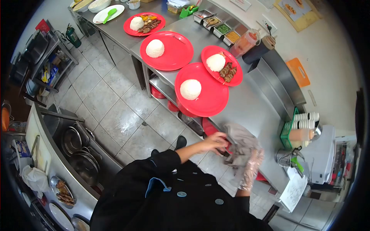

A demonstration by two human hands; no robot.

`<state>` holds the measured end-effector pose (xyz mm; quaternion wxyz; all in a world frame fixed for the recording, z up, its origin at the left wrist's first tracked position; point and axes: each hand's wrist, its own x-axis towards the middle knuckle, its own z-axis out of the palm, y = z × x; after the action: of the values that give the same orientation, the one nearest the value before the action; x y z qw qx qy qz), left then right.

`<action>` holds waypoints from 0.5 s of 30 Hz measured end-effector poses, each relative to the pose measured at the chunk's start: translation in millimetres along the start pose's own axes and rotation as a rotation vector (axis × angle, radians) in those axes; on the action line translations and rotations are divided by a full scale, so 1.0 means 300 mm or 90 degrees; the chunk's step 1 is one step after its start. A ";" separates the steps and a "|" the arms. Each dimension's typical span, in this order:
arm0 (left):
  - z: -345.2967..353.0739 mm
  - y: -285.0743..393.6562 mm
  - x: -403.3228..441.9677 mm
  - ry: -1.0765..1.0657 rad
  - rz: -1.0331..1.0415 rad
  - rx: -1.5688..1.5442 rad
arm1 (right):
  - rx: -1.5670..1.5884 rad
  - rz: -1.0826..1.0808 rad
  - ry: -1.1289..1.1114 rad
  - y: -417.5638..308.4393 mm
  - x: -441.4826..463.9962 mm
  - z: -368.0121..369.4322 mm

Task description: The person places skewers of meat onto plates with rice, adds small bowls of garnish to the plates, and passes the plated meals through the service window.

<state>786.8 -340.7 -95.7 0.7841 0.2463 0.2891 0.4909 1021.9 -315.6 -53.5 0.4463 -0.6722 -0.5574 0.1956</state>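
From my head, the steel table's [254, 107] surface stretches between red plates [214, 102] and a green rack [286, 134]. By its front edge, grey cloth [241, 139] drapes my gloved right grip [252, 165]; I can't tell its closure. My left grip [213, 142] curls beside it, hold unclear. Tiled floor [125, 125] spreads past that edge.

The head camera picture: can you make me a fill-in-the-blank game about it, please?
Between the left hand and right hand is a crumpled grey ____.
The right hand is covered in clear ____.
Each red plate on the counters holds a white mound of ____.
The plate under the green utensil is coloured ____.

Missing words: cloth; plastic; rice; white.
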 end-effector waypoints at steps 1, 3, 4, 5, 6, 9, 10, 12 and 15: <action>-0.165 -0.071 0.067 0.033 -0.009 0.021 | 0.098 0.105 -0.014 -0.155 0.045 -0.049; -0.502 -0.169 0.223 0.401 0.001 0.013 | -0.094 0.053 -0.162 -0.237 0.172 -0.125; -0.540 -0.077 0.227 0.524 0.107 0.035 | -0.297 0.009 -0.300 -0.235 0.226 -0.139; -0.636 -0.085 0.286 0.611 0.582 0.429 | -0.294 -0.001 -0.306 -0.199 0.252 -0.111; -0.669 -0.057 0.289 0.696 0.563 0.477 | -0.379 -0.125 -0.313 -0.151 0.261 -0.066; -0.687 0.025 0.307 0.760 0.216 0.358 | -0.404 -0.283 -0.373 -0.087 0.245 0.070; -0.694 0.026 0.322 0.760 0.181 0.347 | -0.523 -0.204 -0.375 -0.197 0.200 0.107; -0.706 0.021 0.348 0.762 0.170 0.349 | -0.538 -0.204 -0.379 -0.147 0.222 0.130; -0.726 0.005 0.381 0.764 0.160 0.344 | -0.535 -0.214 -0.370 -0.072 0.230 0.124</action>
<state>674.4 -213.5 -273.9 0.3349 0.1498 0.7572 0.5405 1002.0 -238.0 -39.1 -0.0087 -0.6125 -0.7882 0.0592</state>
